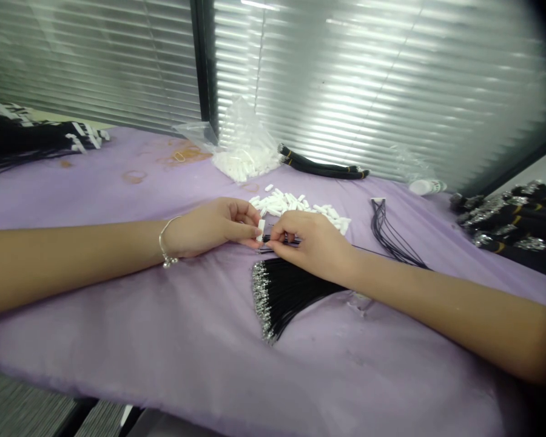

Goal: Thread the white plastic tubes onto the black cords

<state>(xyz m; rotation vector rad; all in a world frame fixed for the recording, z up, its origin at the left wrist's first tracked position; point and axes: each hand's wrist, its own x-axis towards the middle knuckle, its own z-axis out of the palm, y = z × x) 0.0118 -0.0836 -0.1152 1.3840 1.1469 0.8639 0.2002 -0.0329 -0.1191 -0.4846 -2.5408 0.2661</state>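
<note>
My left hand (222,224), with a bracelet at the wrist, pinches a small white plastic connector housing (261,228) upright between thumb and fingers. Close beside it, my right hand (313,243) is closed in a pinch on the end of a thin black wire (268,240). The wire's tip is at the lower part of the housing; whether it sits inside I cannot tell. Below my right hand lies a fanned bundle of black wires (295,291) with silvery metal ends to the left. Loose white housings (286,203) are heaped just behind both hands.
A clear plastic bag (248,155) of white pieces stands at the back. Black wire bundles (325,167) lie beside it, with more at the right (519,218) and far left (31,136). A white housing with wires (378,201) rests right of the heap. Purple cloth (186,346) covers the table.
</note>
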